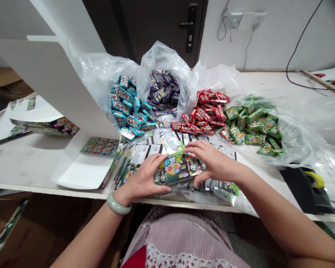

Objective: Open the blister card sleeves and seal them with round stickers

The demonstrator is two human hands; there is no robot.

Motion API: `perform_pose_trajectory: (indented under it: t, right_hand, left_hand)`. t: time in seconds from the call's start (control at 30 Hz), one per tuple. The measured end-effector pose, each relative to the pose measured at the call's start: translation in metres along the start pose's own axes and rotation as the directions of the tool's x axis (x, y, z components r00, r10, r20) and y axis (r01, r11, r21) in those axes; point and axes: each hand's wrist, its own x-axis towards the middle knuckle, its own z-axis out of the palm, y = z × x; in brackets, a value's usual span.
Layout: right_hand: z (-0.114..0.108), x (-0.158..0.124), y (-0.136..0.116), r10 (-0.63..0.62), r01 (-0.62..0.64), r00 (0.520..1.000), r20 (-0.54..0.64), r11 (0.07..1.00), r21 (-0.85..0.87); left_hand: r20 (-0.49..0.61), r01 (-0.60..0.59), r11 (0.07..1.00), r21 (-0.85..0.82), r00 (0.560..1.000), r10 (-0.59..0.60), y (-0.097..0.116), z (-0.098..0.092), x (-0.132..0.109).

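Observation:
A dark printed packet [173, 169] with a bright green top edge lies over a layer of similar flat packets near the table's front edge. My left hand [146, 176], a pale green bangle at its wrist, grips the packet's left side between thumb and fingers. From the right, my right hand [214, 160] curls around the packet's other end, fingertips on its upper corner and thumb lower down. Small red and multicoloured packaging [194, 165] shows between that thumb and fingers; I cannot tell whether it sits inside the packet.
Behind my hands, plastic bags spill small blue packs [125, 104], purple packs [163, 91], red packs [205, 111] and green packs [254, 124]. A large white card sheet [58, 85] stands at left. A yellow tape roll [315, 179] on a black dispenser lies at right.

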Motion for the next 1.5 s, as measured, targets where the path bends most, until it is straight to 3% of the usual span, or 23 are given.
perform_pose_trajectory:
  t: [0.2, 0.37, 0.47, 0.53, 0.67, 0.8, 0.87, 0.97, 1.13, 1.3, 1.5]
  right_hand:
    - [0.014, -0.001, -0.006, 0.087, -0.078, 0.975, -0.203, 0.996, 0.052]
    - [0.027, -0.007, -0.015, 0.179, -0.150, 0.972, -0.154, 0.971, 0.185]
    - [0.031, 0.004, 0.001, 0.324, -0.215, 0.901, -0.289, 0.911, 0.351]
    - [0.033, 0.030, 0.021, 0.396, -0.254, 0.849, -0.349, 0.886, 0.388]
    - [0.042, 0.129, 0.068, 0.356, -0.335, 0.908, -0.221, 0.934, 0.125]
    - [0.063, 0.233, 0.106, 0.409, -0.407, 0.890, -0.203, 0.912, 0.051]
    - [0.072, 0.264, 0.121, 0.455, -0.451, 0.865, -0.211, 0.890, 0.069]
    - [0.076, 0.281, 0.135, 0.509, -0.482, 0.831, -0.225, 0.860, 0.167]
    - [0.063, 0.249, 0.132, 0.583, -0.427, 0.775, -0.245, 0.768, 0.478]
    - [0.054, 0.167, 0.095, 0.627, -0.367, 0.777, -0.059, 0.527, 0.766]
    - [0.051, 0.089, 0.063, 0.641, -0.333, 0.765, 0.064, 0.308, 0.891]
  left_hand:
    - [-0.102, 0.049, 0.997, 0.062, 0.994, -0.042, -0.005, 0.001, -0.004]
    - [-0.106, 0.047, 0.993, 0.104, 0.994, -0.036, -0.011, 0.002, -0.012]
    - [-0.134, 0.091, 0.992, 0.091, 0.988, -0.078, -0.016, -0.001, -0.019]
    - [-0.171, 0.127, 0.989, 0.070, 0.979, -0.113, -0.021, -0.004, -0.024]
    - [-0.232, 0.167, 0.986, 0.024, 0.960, -0.157, -0.029, -0.009, -0.030]
    - [-0.252, 0.201, 0.979, 0.024, 0.949, -0.189, -0.037, -0.012, -0.036]
    - [-0.258, 0.226, 0.973, 0.035, 0.943, -0.210, -0.042, -0.015, -0.041]
    - [-0.270, 0.261, 0.964, 0.054, 0.933, -0.238, -0.052, -0.019, -0.051]
    - [-0.306, 0.278, 0.960, 0.040, 0.918, -0.253, -0.063, -0.025, -0.058]
    - [-0.299, 0.259, 0.965, 0.042, 0.925, -0.235, -0.064, -0.030, -0.053]
    - [-0.302, 0.242, 0.969, 0.058, 0.929, -0.214, -0.051, -0.029, -0.056]
